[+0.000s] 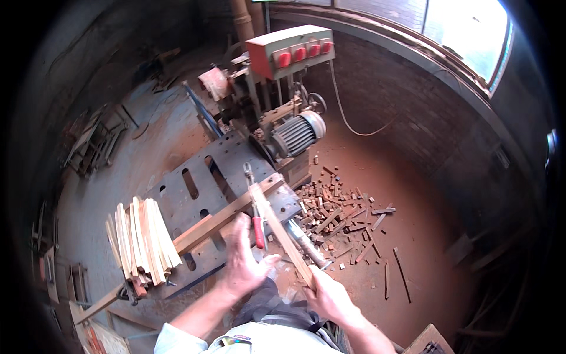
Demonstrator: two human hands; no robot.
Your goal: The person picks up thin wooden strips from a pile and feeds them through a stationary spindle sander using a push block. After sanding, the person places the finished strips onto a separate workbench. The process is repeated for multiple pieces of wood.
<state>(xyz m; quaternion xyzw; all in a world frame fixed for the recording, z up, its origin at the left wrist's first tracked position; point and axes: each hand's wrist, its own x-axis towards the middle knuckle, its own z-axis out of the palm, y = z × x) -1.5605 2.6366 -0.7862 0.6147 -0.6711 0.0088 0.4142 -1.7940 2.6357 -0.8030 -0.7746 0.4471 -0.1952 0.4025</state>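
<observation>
My right hand [331, 297] is closed around the near end of a long wooden strip [280, 233]. The strip slants up and left, its far end over the right part of a wooden bar [203, 232] that crosses the metal machine table. My left hand [243, 264] is open, thumb apart and fingers pointing away from me, with nothing seen in it. Just beyond its fingers is a toggle clamp with a red handle [258, 232], lying close to the strip's left side. A pile of pale wooden strips [143, 239] lies at the table's left end.
The slotted grey table [177, 180] carries a saw-like machine with a ribbed motor [299, 133] behind it. Above hangs a control box [290, 51] with red buttons and a cable. Several wood offcuts [336, 215] heap on the dusty floor at right. A wooden rack [94, 141] stands far left.
</observation>
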